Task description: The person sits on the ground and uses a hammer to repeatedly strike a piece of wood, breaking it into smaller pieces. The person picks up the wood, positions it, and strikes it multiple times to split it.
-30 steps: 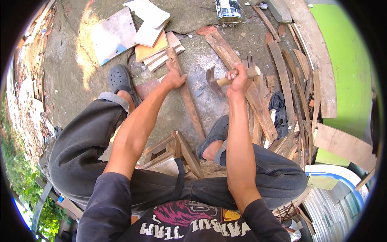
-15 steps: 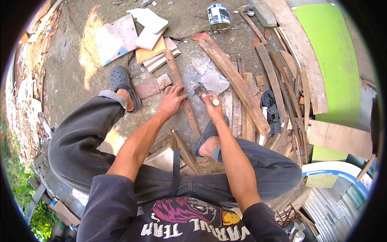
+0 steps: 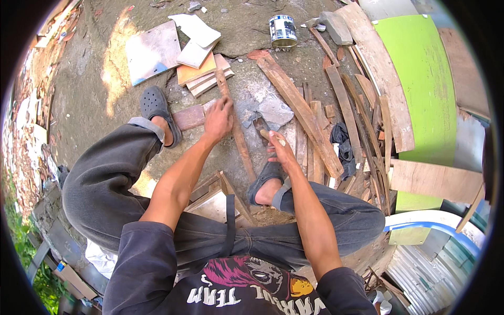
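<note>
A narrow strip of worn wood lies lengthwise on the ground before me. My left hand is over its upper half, fingers curled and slightly blurred; whatever they pinch is hidden. Beside that hand is a flat reddish-brown board, its right end partly covered by a small wooden block. My right hand is closed on a short tool with a pale wooden handle and a dark metal end; its exact kind is unclear. That metal end points toward a broken grey slab, just right of the strip.
Flat boards and tiles are stacked at the far left. A paint can stands at the back. On the right are a long thick plank, several slats, a black plastic bag and a green panel. A wooden frame sits between my legs.
My left hand has moved slightly up and left along the strip, its fingers curling in. My right hand has dropped a little toward me, and the tool has turned.
</note>
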Demonstrator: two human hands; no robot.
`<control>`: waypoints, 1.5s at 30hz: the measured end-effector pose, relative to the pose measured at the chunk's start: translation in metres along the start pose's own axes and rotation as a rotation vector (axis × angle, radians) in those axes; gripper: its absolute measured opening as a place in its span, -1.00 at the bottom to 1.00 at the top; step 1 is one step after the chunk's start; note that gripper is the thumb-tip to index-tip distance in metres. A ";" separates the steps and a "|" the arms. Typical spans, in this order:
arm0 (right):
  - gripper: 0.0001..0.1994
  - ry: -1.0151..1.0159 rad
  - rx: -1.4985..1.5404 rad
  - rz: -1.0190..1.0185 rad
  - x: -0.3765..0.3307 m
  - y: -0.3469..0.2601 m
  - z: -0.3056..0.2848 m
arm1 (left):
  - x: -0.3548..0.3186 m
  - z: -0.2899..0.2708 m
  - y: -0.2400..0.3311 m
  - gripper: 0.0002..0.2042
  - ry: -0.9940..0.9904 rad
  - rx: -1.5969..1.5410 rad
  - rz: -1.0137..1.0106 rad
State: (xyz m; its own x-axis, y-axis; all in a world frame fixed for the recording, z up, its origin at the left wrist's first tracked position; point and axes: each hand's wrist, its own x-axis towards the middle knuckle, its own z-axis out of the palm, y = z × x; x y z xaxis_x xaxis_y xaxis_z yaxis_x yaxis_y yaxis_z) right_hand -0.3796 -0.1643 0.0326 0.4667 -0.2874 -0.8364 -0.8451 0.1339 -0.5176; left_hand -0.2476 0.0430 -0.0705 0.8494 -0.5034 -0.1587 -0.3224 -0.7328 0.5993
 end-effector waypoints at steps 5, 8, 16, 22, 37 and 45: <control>-0.60 0.375 -0.257 -0.411 0.028 0.002 0.004 | 0.005 -0.016 -0.005 -0.33 -0.089 0.124 -0.039; -0.68 0.115 -0.093 -0.367 0.042 -0.009 0.014 | 0.011 -0.027 0.004 -0.35 -0.125 0.097 -0.069; -0.76 0.018 0.132 -0.423 0.077 -0.018 0.008 | 0.065 -0.045 0.015 -0.19 -0.077 -0.045 -0.363; -0.82 -0.101 0.067 -0.494 0.057 -0.046 0.017 | 0.074 -0.016 0.005 -0.09 -0.207 -0.149 -0.606; -0.31 -0.518 0.409 0.461 0.050 -0.049 0.013 | 0.064 -0.009 0.003 0.07 -0.162 -0.134 -0.500; -0.72 -0.166 0.914 0.656 0.092 0.017 0.070 | 0.053 -0.008 -0.010 -0.01 -0.147 -0.191 -0.505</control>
State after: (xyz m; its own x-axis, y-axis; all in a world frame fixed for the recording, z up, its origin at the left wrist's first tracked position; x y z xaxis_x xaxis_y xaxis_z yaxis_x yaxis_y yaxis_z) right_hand -0.3327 -0.1222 -0.0651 0.0910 0.2136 -0.9727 -0.4641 0.8733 0.1483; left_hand -0.1960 0.0275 -0.0788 0.8072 -0.1802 -0.5621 0.2022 -0.8102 0.5502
